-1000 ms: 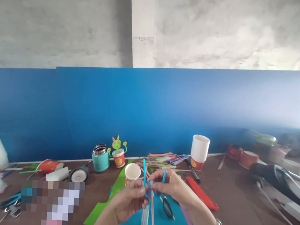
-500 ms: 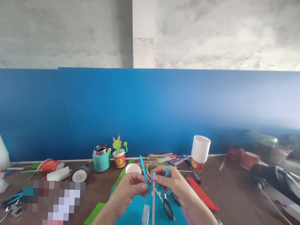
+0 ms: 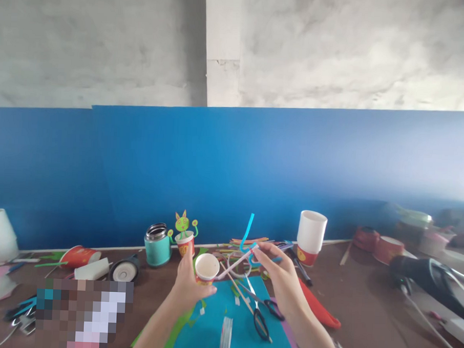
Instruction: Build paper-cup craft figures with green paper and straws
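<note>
My left hand is curved round a red-and-white paper cup, fingers along its left side and thumb in front. The cup stands upright with its mouth facing up. My right hand pinches a pale striped straw near its upper end, where bent blue pieces stick out. The straw slants down left towards the cup; its lower end lies beside the rim. Below my hands, black-handled scissors lie spread on a blue sheet, near a roll of clear tape.
A cup with a green cat figure stands behind my left hand, next to a teal jar. Stacked white cups stand at the back right. A red pouch-like thing lies beside my right forearm. Colourful sticks lie behind.
My left hand has left the blue piece and moved left to the paper cup. My right hand has risen slightly, and the striped straw has swung from upright to slanting down left.
</note>
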A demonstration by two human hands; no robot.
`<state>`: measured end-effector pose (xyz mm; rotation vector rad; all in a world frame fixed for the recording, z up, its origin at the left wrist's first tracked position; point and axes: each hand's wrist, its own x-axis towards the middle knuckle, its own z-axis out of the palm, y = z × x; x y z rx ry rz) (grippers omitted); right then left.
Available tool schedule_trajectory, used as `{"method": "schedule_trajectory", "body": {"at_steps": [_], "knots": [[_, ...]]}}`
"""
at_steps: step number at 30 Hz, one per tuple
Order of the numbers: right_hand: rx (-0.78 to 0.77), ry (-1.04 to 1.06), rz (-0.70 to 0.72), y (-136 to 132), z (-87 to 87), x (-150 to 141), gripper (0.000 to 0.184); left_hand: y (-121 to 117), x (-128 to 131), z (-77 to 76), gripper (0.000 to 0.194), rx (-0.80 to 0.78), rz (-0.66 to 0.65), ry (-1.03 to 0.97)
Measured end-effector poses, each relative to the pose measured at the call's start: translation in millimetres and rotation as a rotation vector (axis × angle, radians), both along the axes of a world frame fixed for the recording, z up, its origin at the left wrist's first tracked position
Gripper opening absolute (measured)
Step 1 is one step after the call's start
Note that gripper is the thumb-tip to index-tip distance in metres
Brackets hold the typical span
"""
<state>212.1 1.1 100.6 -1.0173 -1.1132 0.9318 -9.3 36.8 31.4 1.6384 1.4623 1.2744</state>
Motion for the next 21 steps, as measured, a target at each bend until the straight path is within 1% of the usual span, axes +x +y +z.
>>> {"method": "schedule_trajectory", "body": {"at_steps": [2,3,5,7,9,11,14,17,21], "knots": [[0.068,-0.038,-0.042,-1.3,0.6,-0.1,0.031,3.9,-2.4,-11.8,0.113,0.016,0.05,0.09],[0.105,-0.077,-0.061,-2.0,0.3,-0.6,0.029,5.1,-2.7,-16.9,0.108,0.007,0.06,0.112],[0.171,-0.186,-0.081,-3.0,-1.6,-2.5,0.024,7.2,-2.6,-25.6,0.09,-0.012,0.06,0.147],[0.216,-0.314,-0.071,-3.6,-4.8,-5.3,0.019,8.3,-2.0,-31.9,0.071,0.025,0.049,0.166],[0.275,-0.43,-0.037,-4.4,-7.8,-8.1,0.015,7.4,-0.5,-34.3,0.063,0.098,-0.008,0.129],[0.347,-0.521,0.007,-5.8,-9.2,-10.3,0.01,3.5,2.7,-31.7,0.064,0.157,-0.119,0.048],[0.412,-0.634,0.074,-8.2,-8.1,-12.0,0.008,-6.0,10.2,-20.9,0.061,0.214,-0.279,-0.032],[0.433,-0.736,0.114,-8.4,-7.1,-12.7,0.008,-14.0,17.4,-10.7,0.056,0.24,-0.346,0.014],[0.447,-0.821,0.136,-5.9,-10.0,-12.9,0.013,-17.4,22.8,-6.4,0.058,0.258,-0.379,0.055]]}}
